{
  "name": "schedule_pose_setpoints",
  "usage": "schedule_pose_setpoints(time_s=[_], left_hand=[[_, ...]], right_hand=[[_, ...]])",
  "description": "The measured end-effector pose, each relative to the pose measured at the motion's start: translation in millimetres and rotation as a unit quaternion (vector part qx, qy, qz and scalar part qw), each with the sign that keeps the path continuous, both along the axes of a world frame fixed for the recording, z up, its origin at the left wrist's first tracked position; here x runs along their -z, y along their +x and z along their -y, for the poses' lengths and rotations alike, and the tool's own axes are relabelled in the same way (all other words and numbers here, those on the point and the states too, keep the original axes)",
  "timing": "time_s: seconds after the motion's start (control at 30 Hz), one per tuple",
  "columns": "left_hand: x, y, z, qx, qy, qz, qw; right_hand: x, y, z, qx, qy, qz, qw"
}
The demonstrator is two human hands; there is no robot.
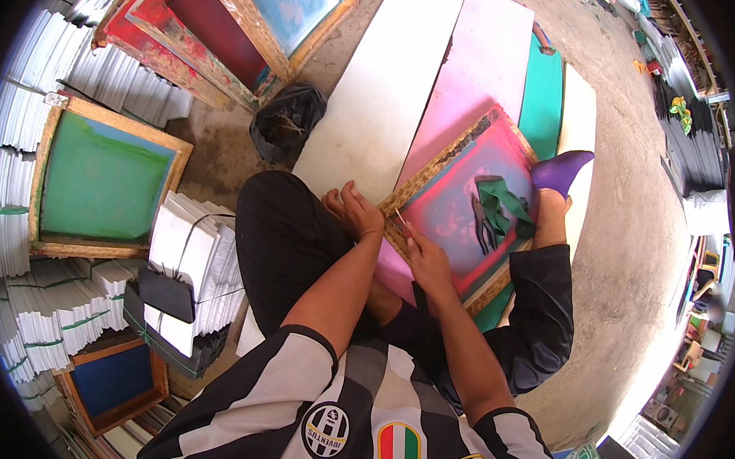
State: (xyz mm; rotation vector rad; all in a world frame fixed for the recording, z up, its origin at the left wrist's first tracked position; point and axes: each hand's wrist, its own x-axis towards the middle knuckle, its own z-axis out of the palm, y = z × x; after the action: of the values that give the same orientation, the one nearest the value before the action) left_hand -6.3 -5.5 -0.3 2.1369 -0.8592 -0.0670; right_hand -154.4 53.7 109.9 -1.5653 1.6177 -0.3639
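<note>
A wooden-edged printing screen (454, 250) with pink-stained mesh lies aslant in front of me. Beside its left corner is my left hand (355, 211), palm partly turned up, fingers apart and nothing visible in them. My right hand (429, 264) is closed over the near wooden edge, pinching a thin stick-like piece (399, 216) whose tip points at the frame's corner; its exact kind is too small to tell. On the mesh rest dark-handled pliers (480, 224) and a crumpled green cloth strip (501, 197). My foot in a purple sock (563, 172) is against the screen's right side.
Long white (378, 89), pink (483, 60) and green boards lie beneath the screen. A black plastic bag (287, 122) sits at their left. More framed screens (107, 179) and tied paper stacks (192, 253) crowd the left. Concrete floor (622, 243) extends to the right.
</note>
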Motion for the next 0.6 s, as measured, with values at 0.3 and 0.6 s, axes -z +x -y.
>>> schedule_pose_setpoints(time_s=[0.3, 0.6], left_hand=[[4, 0, 1, -0.004, 0.005, 0.011, 1.0], [2, -6, 3, -0.004, 0.014, 0.023, 1.0]], right_hand=[[-27, 17, 13, -0.035, 0.049, -0.118, 0.991], [43, -7, 7, 0.028, 0.059, 0.134, 0.989]])
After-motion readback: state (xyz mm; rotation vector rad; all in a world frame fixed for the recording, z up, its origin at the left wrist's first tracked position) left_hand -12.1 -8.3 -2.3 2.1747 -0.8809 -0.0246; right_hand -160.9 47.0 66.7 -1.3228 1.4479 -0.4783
